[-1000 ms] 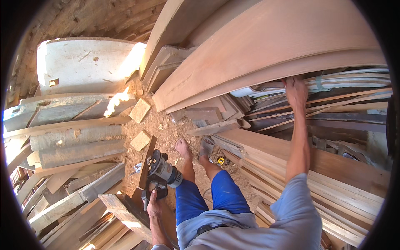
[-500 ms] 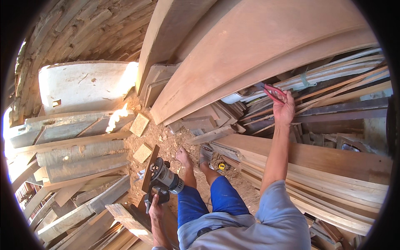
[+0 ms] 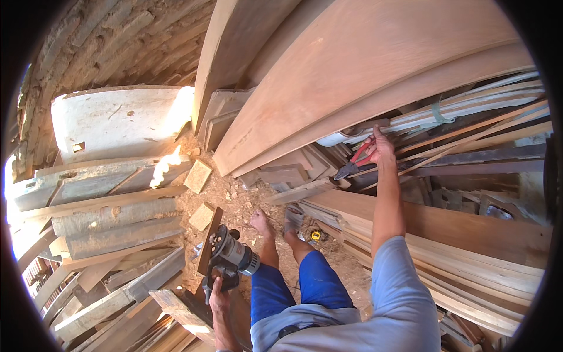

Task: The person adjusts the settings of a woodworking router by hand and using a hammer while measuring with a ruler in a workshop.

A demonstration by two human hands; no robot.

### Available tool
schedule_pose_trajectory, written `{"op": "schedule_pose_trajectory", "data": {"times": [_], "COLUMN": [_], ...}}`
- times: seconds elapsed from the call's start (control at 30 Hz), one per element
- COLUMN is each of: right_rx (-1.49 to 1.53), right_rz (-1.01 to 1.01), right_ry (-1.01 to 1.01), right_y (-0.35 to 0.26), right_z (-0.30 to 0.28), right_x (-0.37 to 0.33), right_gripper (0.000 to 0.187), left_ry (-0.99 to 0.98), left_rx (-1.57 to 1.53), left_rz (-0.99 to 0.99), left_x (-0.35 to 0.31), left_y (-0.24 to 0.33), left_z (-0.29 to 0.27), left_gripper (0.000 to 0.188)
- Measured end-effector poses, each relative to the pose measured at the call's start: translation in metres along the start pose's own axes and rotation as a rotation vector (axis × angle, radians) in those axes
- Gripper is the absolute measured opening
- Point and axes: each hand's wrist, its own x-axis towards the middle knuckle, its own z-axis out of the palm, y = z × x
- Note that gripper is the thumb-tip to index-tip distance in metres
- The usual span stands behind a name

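My left hand (image 3: pixel 219 298), low in the picture, is closed on the dark handle of a grey and black router (image 3: pixel 241 258). A narrow wooden board (image 3: pixel 210 242) sits against the router's base. My right hand (image 3: pixel 382 151), stretched out to the upper right, is closed around the red handles of a pair of pliers (image 3: pixel 354 164). The pliers' dark jaws point down and left, above offcuts of wood. Just beyond my right fingertips is a brown rounded piece (image 3: pixel 381 123) beside a white container (image 3: pixel 334 139); whether my fingers touch it I cannot tell.
Large wooden panels (image 3: pixel 363 64) lean at the upper right. Stacked planks (image 3: pixel 446 234) lie on the right, and more timber (image 3: pixel 117 223) on the left. A yellow tape measure (image 3: pixel 316 236) and two small wood blocks (image 3: pixel 198 176) rest on the shaving-strewn floor near my feet.
My right hand has moved slightly down and left with the pliers, whose jaws have swung from upper left to lower left. My left hand and the router have barely moved.
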Motion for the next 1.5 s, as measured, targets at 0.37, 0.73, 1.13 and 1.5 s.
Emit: {"op": "schedule_pose_trajectory", "data": {"times": [0.37, 0.73, 1.13, 1.5], "right_rx": [-0.681, -0.575, -0.605, -0.724], "right_rz": [-0.397, -0.813, -0.864, -0.723], "right_ry": [0.009, 0.274, 0.335, 0.064], "right_y": [0.014, 0.008, -0.044, 0.034], "right_z": [0.04, 0.035, 0.038, -0.02], "right_x": [0.002, -0.055, -0.16, -0.248], "right_gripper": [0.026, 0.028, 0.031, 0.024], "left_ry": [0.037, 0.034, 0.013, -0.073], "left_rx": [-0.071, 0.015, 0.084, 0.311], "left_rz": [-0.027, -0.028, 0.029, 0.139], "left_x": [-0.001, -0.007, -0.017, -0.084], "left_y": [-0.005, 0.006, 0.013, 0.015], "left_z": [-0.011, 0.009, 0.024, 0.031], "left_gripper": [0.022, 0.026, 0.029, 0.023]}}
